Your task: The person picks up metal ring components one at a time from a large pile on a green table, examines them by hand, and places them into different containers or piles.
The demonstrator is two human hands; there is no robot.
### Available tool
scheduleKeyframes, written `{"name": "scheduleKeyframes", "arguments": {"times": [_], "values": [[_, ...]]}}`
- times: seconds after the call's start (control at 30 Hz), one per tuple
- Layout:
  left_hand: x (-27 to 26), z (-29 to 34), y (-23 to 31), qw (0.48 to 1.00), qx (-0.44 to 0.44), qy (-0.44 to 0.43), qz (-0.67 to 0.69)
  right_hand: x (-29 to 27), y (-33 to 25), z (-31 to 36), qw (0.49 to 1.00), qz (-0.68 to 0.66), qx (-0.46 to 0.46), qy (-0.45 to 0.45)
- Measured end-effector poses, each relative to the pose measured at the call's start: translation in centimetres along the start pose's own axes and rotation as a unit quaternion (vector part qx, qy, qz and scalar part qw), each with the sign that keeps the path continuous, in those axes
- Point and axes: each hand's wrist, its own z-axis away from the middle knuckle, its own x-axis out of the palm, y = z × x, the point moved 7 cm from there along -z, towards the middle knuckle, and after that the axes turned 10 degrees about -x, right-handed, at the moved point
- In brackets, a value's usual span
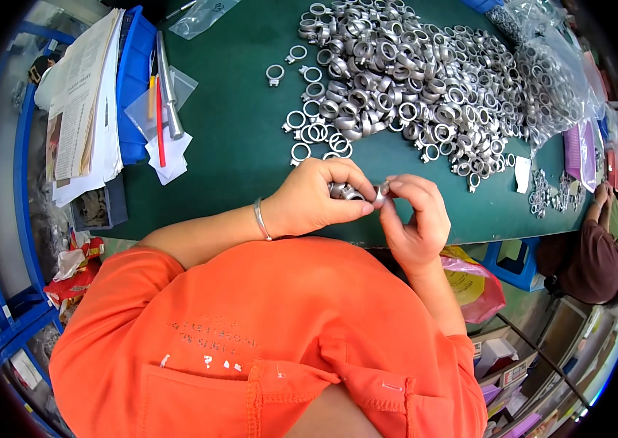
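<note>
Between my two hands, close to the table's near edge, is a silver metal ring [380, 196]. My left hand [307, 197] pinches it from the left with thumb and forefinger. From the other side, my right hand [420, 223] grips the same ring with its fingertips, which partly cover it. More metal rings [345, 192] show in the gap between my left thumb and forefinger, seemingly cupped in the palm. Beyond my hands lies a big heap of similar rings [396, 80], many with a small stub on the band. Several loose rings [300, 152] lie flat beside my left hand.
The table [229, 95] is green. At left, a blue bin [134, 87] stands beside papers [83, 109], a metal rod [168, 87] and a red pen [160, 131]. Clear plastic bags [553, 87] bound the heap at right. Another person [592, 263] sits at the far right.
</note>
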Motion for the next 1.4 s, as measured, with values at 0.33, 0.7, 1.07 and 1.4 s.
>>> {"name": "scheduleKeyframes", "arguments": {"times": [0.33, 0.7, 1.07, 1.4], "values": [[-0.1, 0.0, 0.3, 1.0, 0.017, 0.012, -0.017, 2.1, 3.4, 3.1, 0.876, -0.404, 0.264, 0.012], [0.3, 0.0, -0.1, 0.999, -0.01, -0.022, 0.046, 3.2, 3.2, 4.1, 0.813, -0.458, 0.358, 0.012], [0.6, 0.0, 0.5, 0.997, 0.02, -0.035, 0.064, 3.4, 3.3, 4.6, 0.778, -0.512, 0.362, 0.034], [0.0, 0.0, 1.0, 0.995, 0.056, 0.023, -0.085, 3.2, 3.3, 4.1, 0.829, -0.438, 0.346, 0.035]]}}
